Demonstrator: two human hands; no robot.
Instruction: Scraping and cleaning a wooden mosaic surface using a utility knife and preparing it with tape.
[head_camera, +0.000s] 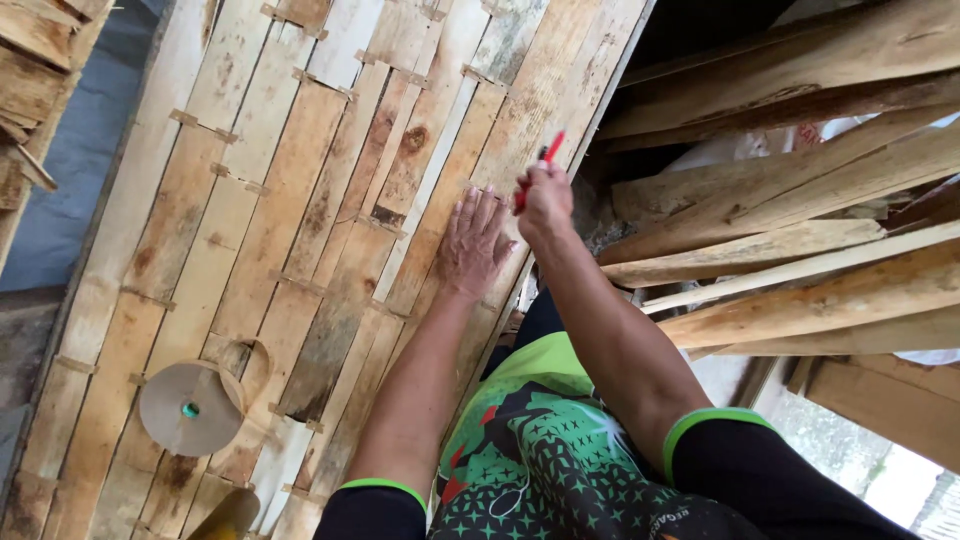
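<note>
The left hand (472, 243) lies flat, fingers spread and gripping nothing, on a wide sheet of joined veneer strips (290, 250), a patchwork of pale and brown wooden slats taped together at the seams with small paper tabs. Just beside that hand, toward the sheet's right edge, the right hand (545, 203) is curled tight around a red marker (540, 165), whose tip points up and away over the edge of the sheet. On the same sheet, well down and left of the hands, a brown roll of paper tape (190, 407) lies flat with a green core showing at its middle; a second, yellowish roll (228, 515) peeks in at the bottom edge below it, mostly cut off. To the right of the sheet, a loose heap of rough wooden planks (790, 240) fans out, crowding close to the right forearm. Left of the sheet, a grey floor (75, 160) shows, with more stacked wood scraps (35, 60) at the top corner.
</note>
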